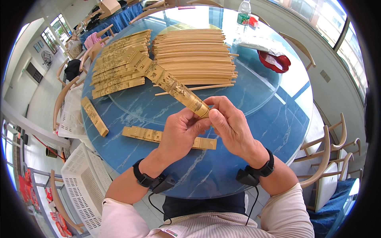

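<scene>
A long gold printed paper strip slants from the middle of the table toward me, its near end pinched between my two hands. My left hand is closed with thumb and fingers on that end. My right hand grips the same end from the other side, thumb on top. The fingertips hide how the end is folded. Beneath my left hand a second gold strip lies on the blue table, partly covered. Beyond lie a stack of overlapping gold strips and a pile of thin wooden sticks.
A loose stick lies before the pile. One gold strip rests near the left edge of the round table. Far right are a clear bottle and a red dish. White plastic crates and wooden chairs surround the table.
</scene>
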`<act>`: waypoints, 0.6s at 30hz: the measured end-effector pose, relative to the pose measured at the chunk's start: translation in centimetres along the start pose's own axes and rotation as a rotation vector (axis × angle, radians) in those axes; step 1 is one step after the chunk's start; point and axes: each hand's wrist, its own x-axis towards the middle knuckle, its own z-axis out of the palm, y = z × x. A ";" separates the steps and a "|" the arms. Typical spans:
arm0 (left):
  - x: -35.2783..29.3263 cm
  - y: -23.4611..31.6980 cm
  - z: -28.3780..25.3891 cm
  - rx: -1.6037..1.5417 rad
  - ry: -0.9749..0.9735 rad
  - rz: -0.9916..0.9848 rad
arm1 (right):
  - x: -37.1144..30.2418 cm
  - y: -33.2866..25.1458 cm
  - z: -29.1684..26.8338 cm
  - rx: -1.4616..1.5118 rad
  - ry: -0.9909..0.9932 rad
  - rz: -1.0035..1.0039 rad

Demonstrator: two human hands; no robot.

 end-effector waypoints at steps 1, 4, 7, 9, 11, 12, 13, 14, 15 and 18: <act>0.1 0.0 -0.1 -0.014 -0.013 -0.018 | 0.0 0.2 0.0 -0.012 0.002 -0.007; 0.8 0.2 -0.6 -0.007 0.032 0.015 | 0.0 0.8 0.0 -0.027 0.024 -0.014; 1.5 0.4 -1.0 -0.438 0.134 0.142 | -0.2 0.2 0.3 -0.087 -0.020 -0.017; 1.5 0.4 -1.5 -0.597 0.080 0.103 | -0.3 0.0 0.6 -0.088 -0.073 -0.019; 1.3 0.9 -1.3 -0.692 0.124 0.057 | -0.6 0.3 1.2 -0.127 -0.095 -0.054; 1.4 0.9 -1.7 -0.724 0.165 0.093 | -0.5 0.3 1.2 -0.142 -0.122 -0.021; 1.6 1.0 -2.6 -0.755 0.206 0.128 | -0.3 0.2 1.1 -0.157 -0.148 0.013; 1.9 1.1 -3.7 -0.788 0.245 0.163 | -0.1 0.1 0.9 -0.174 -0.173 0.047; 2.2 1.1 -5.0 -0.873 0.285 0.218 | -0.1 0.5 0.8 -0.186 -0.193 0.062; 3.0 1.7 -8.1 -1.007 0.399 0.273 | 0.3 1.4 0.9 -0.164 -0.227 0.125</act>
